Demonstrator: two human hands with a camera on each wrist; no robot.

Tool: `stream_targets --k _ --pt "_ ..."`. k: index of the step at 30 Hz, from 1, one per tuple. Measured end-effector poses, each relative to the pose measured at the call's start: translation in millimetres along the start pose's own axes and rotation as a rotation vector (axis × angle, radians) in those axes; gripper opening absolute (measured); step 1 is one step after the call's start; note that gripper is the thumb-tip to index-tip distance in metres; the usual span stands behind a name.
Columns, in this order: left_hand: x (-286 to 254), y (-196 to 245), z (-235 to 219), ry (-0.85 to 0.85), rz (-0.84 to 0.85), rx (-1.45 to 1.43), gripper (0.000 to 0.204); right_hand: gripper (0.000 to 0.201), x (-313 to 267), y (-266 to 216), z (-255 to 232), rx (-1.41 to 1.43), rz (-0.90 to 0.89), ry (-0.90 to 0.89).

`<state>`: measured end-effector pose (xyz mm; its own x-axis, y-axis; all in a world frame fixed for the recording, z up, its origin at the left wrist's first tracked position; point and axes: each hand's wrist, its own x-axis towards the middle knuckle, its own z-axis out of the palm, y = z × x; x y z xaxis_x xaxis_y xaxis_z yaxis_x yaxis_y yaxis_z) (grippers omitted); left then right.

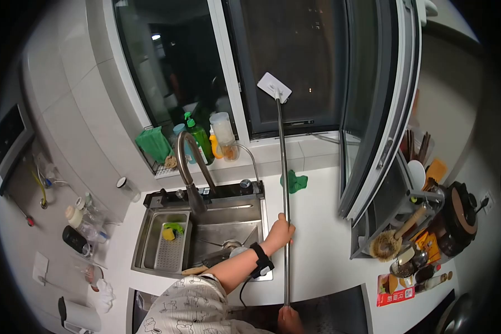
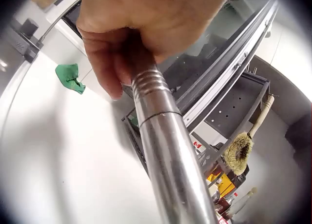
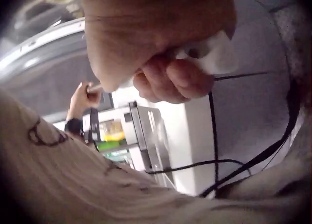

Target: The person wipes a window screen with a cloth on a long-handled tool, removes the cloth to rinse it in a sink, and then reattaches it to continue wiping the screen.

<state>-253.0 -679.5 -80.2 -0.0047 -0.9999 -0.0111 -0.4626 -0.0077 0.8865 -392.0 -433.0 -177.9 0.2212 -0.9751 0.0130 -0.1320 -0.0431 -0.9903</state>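
Head view: the left hand (image 1: pixel 279 234) is curled round a long metal pole (image 1: pixel 282 150), whose flat white head (image 1: pixel 274 88) lies well beyond those fingers, before the window (image 1: pixel 312 50). Left wrist view: the pole runs through the closed fingers; it looks stiff, probably light, perhaps slippery, best held mid-length and at its end. Right wrist view: the right hand (image 3: pixel 158 38) grips the pole, its white end (image 3: pixel 220 54) just beside the curled fingers.

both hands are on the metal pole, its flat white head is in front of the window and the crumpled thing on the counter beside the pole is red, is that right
No: the crumpled thing on the counter beside the metal pole is green, not red, as the head view shows. The left hand and right hand grip the pole, its white head before the window.
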Motion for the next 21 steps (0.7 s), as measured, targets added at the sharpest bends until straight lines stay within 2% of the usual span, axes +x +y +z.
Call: stream_targets --k 2,6,7,9,11,12,15,17,19,21 --pt "2 -5 0 -0.001 0.012 -0.004 0.026 0.034 1 -6 -3 0.107 0.139 -0.049" --pt "-7 21 -10 -0.031 0.046 -0.080 0.026 0.033 14 6 -2 0.036 0.092 -0.102" --pt "-7 37 -17 -0.017 0.047 -0.090 0.026 0.034 28 9 -5 -0.093 -0.030 -0.042" --pt "11 74 -37 0.067 0.277 -0.144 0.025 0.038 59 11 -11 -0.347 -0.278 0.083" --pt "49 106 -56 0.084 0.323 -0.226 0.020 0.034 87 -28 -19 -0.134 -0.038 0.121" --pt "72 121 -69 0.069 0.320 -0.257 0.020 0.028 106 -64 -23 0.202 0.326 0.093" --pt "96 140 -77 0.072 0.304 -0.291 0.020 0.027 142 -102 -22 0.082 0.267 0.176" --pt "100 139 -80 0.095 0.302 -0.287 0.020 0.028 146 -77 -20 0.016 0.259 0.177" --pt "93 114 -64 0.093 0.235 -0.286 0.021 0.029 138 -40 -24 -0.100 0.270 0.193" --pt "95 101 -55 0.072 0.209 -0.305 0.021 0.033 133 -32 -24 -0.122 0.224 0.203"
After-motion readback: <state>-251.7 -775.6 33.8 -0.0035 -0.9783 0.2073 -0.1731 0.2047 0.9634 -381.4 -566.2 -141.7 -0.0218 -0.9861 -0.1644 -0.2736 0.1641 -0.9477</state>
